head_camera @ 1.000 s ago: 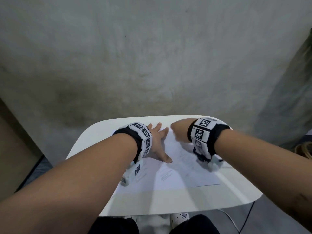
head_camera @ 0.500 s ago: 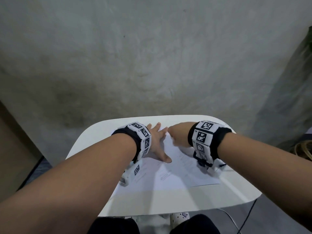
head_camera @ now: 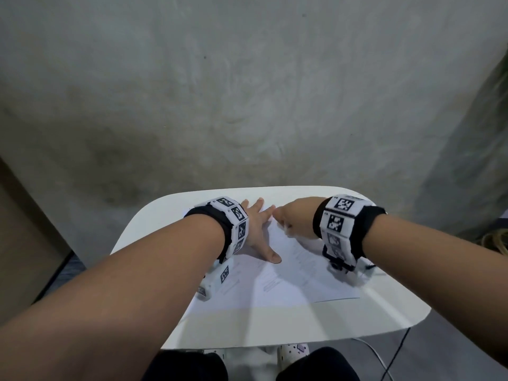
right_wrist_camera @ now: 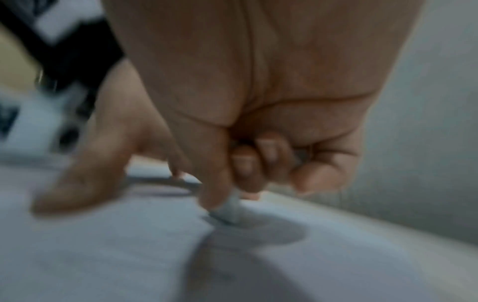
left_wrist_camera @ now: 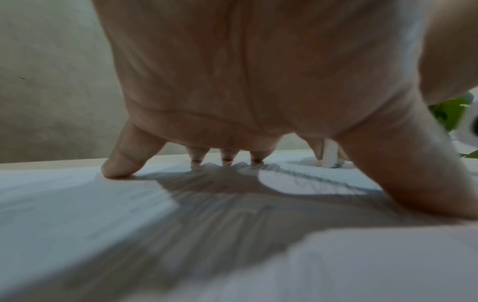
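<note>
A printed white paper sheet [head_camera: 288, 279] lies on a small white table [head_camera: 247, 328]. My left hand [head_camera: 257, 229] presses flat on the sheet's far left part, fingers spread and straight [left_wrist_camera: 119, 163]. My right hand [head_camera: 294, 218] is curled just to its right, near the sheet's far edge. In the right wrist view, thumb and fingers pinch a small white eraser-like piece [right_wrist_camera: 229, 208], its tip down on the paper. The same white piece [left_wrist_camera: 329, 155] shows past the left thumb in the left wrist view. Both wrists wear bands with black-and-white tags.
A rough grey wall stands right behind the table. A brown panel [head_camera: 22, 243] is at the left. A thin cable [head_camera: 384, 361] runs on the floor at lower right. Spotted shoes [head_camera: 291, 350] show under the table's near edge. Green leaves [left_wrist_camera: 444, 112] appear at the right.
My right hand has shifted slightly left and back over the sheet's far part, the wrist moving with it. The left hand has stayed pressed in place.
</note>
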Action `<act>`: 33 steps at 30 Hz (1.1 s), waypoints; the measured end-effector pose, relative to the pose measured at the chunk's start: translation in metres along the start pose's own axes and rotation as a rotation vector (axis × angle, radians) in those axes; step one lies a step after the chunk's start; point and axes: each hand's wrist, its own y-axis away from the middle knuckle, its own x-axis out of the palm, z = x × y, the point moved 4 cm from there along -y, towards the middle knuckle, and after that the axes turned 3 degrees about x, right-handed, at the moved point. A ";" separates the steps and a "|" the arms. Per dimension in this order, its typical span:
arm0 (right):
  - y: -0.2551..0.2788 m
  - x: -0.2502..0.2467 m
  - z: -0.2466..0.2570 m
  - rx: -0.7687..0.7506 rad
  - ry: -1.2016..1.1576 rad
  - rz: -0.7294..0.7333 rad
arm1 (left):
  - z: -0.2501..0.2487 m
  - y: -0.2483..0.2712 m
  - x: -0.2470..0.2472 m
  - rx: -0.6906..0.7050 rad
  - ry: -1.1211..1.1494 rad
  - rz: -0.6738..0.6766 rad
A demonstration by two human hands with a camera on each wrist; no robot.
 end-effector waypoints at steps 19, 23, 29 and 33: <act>0.018 -0.008 -0.004 0.000 0.055 -0.087 | 0.000 0.002 -0.002 0.007 -0.007 0.024; 0.016 0.002 0.014 -0.119 0.111 -0.041 | -0.003 0.004 -0.005 0.008 0.013 0.030; 0.019 0.001 0.011 -0.039 0.171 -0.034 | -0.003 0.003 -0.003 -0.007 -0.026 0.030; 0.016 -0.002 -0.001 0.074 0.052 0.028 | -0.002 0.003 -0.003 -0.013 -0.034 0.034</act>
